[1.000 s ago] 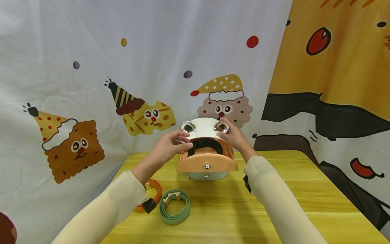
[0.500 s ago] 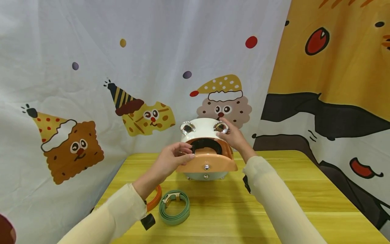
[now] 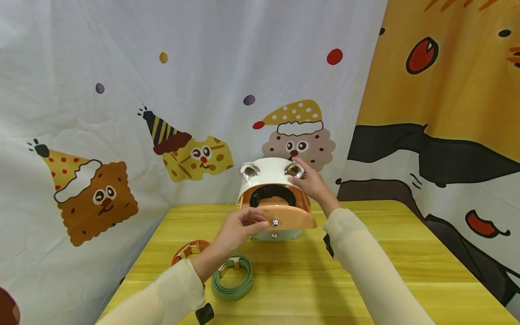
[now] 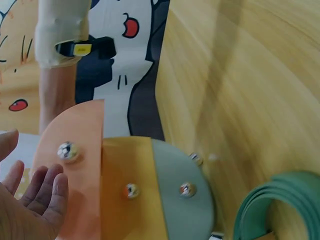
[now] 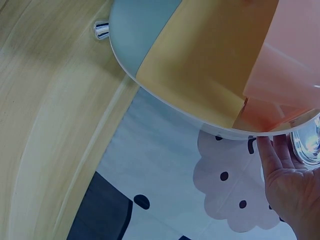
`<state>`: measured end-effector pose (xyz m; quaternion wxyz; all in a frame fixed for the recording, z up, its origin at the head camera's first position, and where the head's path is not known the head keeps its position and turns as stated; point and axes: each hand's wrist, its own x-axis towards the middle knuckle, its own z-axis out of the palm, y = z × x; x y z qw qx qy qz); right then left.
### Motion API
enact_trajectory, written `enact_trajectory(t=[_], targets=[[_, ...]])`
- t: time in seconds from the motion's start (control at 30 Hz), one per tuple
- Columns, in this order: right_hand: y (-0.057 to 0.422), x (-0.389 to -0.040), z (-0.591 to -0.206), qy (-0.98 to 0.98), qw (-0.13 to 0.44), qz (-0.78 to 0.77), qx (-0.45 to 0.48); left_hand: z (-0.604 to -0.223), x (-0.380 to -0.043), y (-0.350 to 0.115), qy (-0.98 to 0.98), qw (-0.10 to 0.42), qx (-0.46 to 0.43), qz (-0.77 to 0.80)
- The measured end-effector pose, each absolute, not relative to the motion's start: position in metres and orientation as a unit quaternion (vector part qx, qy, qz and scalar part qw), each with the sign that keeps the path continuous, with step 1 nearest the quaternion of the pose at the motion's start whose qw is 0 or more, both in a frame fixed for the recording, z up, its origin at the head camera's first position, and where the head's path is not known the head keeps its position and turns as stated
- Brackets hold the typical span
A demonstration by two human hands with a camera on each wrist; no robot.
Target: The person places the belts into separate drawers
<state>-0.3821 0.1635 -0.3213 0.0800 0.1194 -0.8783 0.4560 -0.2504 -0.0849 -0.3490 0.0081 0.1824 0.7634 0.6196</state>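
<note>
A small white drawer box [image 3: 270, 170] with two silver bulging eyes stands on the table. Its orange top drawer [image 3: 296, 219] is pulled out, and a coiled black belt [image 3: 273, 190] lies inside. The yellow middle drawer [image 4: 132, 217] and the grey-green bottom drawer [image 4: 182, 212] are closed. My left hand [image 3: 237, 231] is at the left part of the top drawer's front, fingers loosely bent, holding nothing, close to the round silver knob [image 3: 275, 223]. My right hand [image 3: 312, 184] grips the box's upper right corner by the silver eye [image 3: 294, 169], thumb in front and fingers behind.
A coiled green belt [image 3: 231, 292] lies on the wooden table [image 3: 292, 289] in front of the box. Left of it is an orange belt [image 3: 182, 253], partly behind my left forearm. A printed curtain [image 3: 195, 90] hangs right behind the table.
My left hand has moved from the black belt at the drawer's opening down and right to the drawer front. The belt stays in the drawer. My right hand has kept its place.
</note>
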Motion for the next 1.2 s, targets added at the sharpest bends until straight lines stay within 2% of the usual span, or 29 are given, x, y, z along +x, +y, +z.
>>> enact_trajectory(t=[0.47,0.7,1.2], targets=[[0.163,-0.381,-0.321,-0.878,0.074,0.458,0.116,-0.379,-0.252,-0.063,0.74,-0.057,0.177,0.646],[0.162,-0.38,-0.321,-0.878,0.074,0.459,0.115,-0.389,-0.252,-0.053,0.718,-0.067,0.185,0.668],[0.163,-0.381,-0.321,-0.879,0.078,0.457,0.115,-0.389,-0.261,-0.038,0.688,-0.11,0.131,0.706]])
